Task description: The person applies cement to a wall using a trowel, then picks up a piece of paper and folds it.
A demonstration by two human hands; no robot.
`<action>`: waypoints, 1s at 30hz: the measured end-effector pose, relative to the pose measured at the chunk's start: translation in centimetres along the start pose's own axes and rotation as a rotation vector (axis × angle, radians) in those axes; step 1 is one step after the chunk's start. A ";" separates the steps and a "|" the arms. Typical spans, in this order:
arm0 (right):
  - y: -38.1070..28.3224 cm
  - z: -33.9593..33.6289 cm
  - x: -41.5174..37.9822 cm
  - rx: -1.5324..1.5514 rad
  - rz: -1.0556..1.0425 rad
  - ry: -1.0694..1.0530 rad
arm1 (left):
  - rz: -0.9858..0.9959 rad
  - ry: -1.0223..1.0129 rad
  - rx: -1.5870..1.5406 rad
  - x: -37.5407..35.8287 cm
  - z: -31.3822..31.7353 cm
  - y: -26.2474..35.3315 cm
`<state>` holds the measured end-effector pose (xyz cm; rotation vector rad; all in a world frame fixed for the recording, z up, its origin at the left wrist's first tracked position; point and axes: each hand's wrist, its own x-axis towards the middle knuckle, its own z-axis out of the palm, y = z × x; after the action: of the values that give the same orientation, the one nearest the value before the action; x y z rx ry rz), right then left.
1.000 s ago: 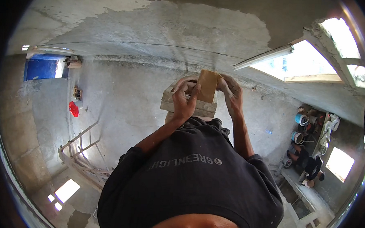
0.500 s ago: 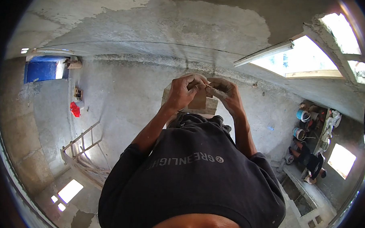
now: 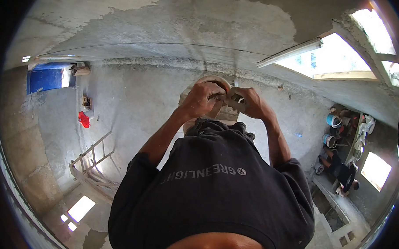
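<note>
My left hand (image 3: pixel 202 99) has its fingers curled inward in a pinch, and what lies in them, if anything, is hidden. Close beside it, my right hand (image 3: pixel 251 103) is bent with thumb and fingers pressed round something greyish that I cannot make out. Both hands look coated with grey dust. Just beyond them shows the curved rim of a round, bowl-like container (image 3: pixel 213 77), its inside mostly covered by my fingers. Below the hands, pale block-like pieces (image 3: pixel 228 115) stand in front of my body, partly hidden by my dark shirt (image 3: pixel 215 182).
A grey plastered wall and floor surround me. To the left are a wooden ladder-like frame (image 3: pixel 93 156) and a red item (image 3: pixel 83 119). At right, buckets (image 3: pixel 329 140) stand near a person in dark clothes (image 3: pixel 342 173) bending by a concrete ledge (image 3: pixel 344 203).
My hands have moved slightly apart and lower, and the right hand has turned. More of the round container's rim shows now. The other person has shifted slightly.
</note>
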<state>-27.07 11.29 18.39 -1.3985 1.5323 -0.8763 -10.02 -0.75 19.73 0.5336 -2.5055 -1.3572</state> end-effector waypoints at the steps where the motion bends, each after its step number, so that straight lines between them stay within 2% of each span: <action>1: -0.3 -0.1 0.1 0.010 0.000 -0.027 | 0.011 -0.038 0.004 0.0 -0.1 0.0; 3: 0.1 0.0 0.5 0.020 -0.001 -0.056 | 0.022 -0.058 0.035 0.2 -0.2 0.1; 5: 0.5 0.1 0.9 -0.079 -0.161 -0.076 | 0.030 -0.072 0.069 0.2 -0.3 0.2; 8: 0.0 -0.4 0.7 -0.089 -0.147 -0.114 | -0.025 -0.071 -0.041 0.2 -0.5 0.4; 10: 0.1 -0.5 0.6 -0.083 -0.194 -0.118 | -0.170 -0.104 -0.219 0.0 -0.7 0.8; 12: 0.1 -0.4 0.6 -0.073 -0.242 -0.128 | -0.211 -0.111 -0.266 -0.1 -0.7 1.1; 14: -0.3 -0.5 0.6 -0.085 -0.394 -0.025 | -0.255 -0.111 -0.314 -0.2 -0.9 1.7; 18: -2.5 -1.6 0.0 -0.160 -0.345 -0.088 | -0.356 -0.120 -0.419 -0.3 -0.7 2.9; 20: -2.9 -1.7 -0.1 -0.315 -0.414 -0.119 | -0.382 -0.105 -0.478 -0.4 -0.7 3.0; 22: -2.3 -1.4 -0.3 -0.335 -0.460 -0.077 | -0.492 -0.138 -0.532 -0.2 -0.9 3.1; 24: -2.1 -1.1 -0.3 -0.357 -0.509 -0.039 | -0.478 -0.094 -0.529 0.0 -0.8 2.7; 26: -2.2 -1.1 0.0 -0.204 -0.449 0.090 | -0.460 -0.044 -0.529 0.1 -0.8 2.7; 27: -2.1 -1.3 0.2 -0.206 -0.454 0.086 | -0.376 -0.009 -0.398 0.2 -0.9 2.9; 28: -2.0 -1.4 0.2 -0.142 -0.368 0.059 | -0.293 0.018 -0.267 0.3 -1.1 3.1; 29: -1.9 -1.4 0.1 -0.078 -0.279 0.031 | -0.294 0.014 -0.269 0.3 -1.4 3.4; 30: -1.9 -1.4 0.2 -0.078 -0.277 0.032 | -0.269 -0.017 -0.245 0.4 -1.8 3.8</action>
<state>-27.65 10.82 20.69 -1.6888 1.4299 -1.0170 -10.47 -0.41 23.91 0.8294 -2.2954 -1.7410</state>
